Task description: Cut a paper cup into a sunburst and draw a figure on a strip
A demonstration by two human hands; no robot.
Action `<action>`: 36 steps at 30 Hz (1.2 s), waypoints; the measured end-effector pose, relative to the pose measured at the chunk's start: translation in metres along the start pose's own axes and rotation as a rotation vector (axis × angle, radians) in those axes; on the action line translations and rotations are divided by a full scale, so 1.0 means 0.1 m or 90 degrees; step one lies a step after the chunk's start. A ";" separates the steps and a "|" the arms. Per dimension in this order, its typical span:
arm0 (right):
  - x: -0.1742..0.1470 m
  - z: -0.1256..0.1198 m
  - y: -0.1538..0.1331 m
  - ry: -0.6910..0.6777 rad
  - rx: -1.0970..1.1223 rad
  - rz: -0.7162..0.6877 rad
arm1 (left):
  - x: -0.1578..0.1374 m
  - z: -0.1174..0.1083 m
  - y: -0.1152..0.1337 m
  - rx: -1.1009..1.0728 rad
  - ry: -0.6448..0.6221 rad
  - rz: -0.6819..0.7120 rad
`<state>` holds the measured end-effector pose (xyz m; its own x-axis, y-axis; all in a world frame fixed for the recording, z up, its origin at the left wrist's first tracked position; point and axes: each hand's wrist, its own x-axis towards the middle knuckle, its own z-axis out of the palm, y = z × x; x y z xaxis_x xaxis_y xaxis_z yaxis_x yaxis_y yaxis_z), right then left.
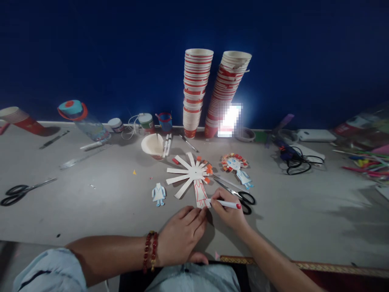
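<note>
Looks like you've got a little craft corner there, can't tell if it's at home or in a classroom. Your grey surface (121, 219) backs onto a plain blue wall (121, 52), with tall stacks of paper cups (198, 93), scissors (29, 188), white markers (169, 145), a cup snipped into strips (194, 173) and little paper dolls (158, 194).

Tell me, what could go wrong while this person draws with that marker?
The right hand, holding the marker, is right beside the black-handled scissors and might knock them. The left hand lies close to the red-outlined figure, so any wet ink could smear. The right-hand paper cup stack appears to lean; a bump might topple it.
</note>
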<state>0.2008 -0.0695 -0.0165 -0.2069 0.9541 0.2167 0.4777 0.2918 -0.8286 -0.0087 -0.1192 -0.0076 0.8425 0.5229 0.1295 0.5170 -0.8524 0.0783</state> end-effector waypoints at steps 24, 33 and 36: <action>0.00 -0.01 -0.03 0.006 0.002 -0.010 | 0.00 0.00 0.00 0.010 0.007 0.007; 0.00 -0.01 -0.02 0.003 0.009 -0.012 | 0.00 -0.01 0.00 0.015 0.005 0.009; 0.00 -0.01 -0.02 0.004 0.011 -0.013 | 0.00 -0.02 -0.01 0.013 -0.005 0.010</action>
<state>0.2008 -0.0700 -0.0140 -0.2112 0.9483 0.2368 0.4592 0.3102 -0.8324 -0.0090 -0.1186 -0.0060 0.8514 0.5100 0.1226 0.5071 -0.8601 0.0561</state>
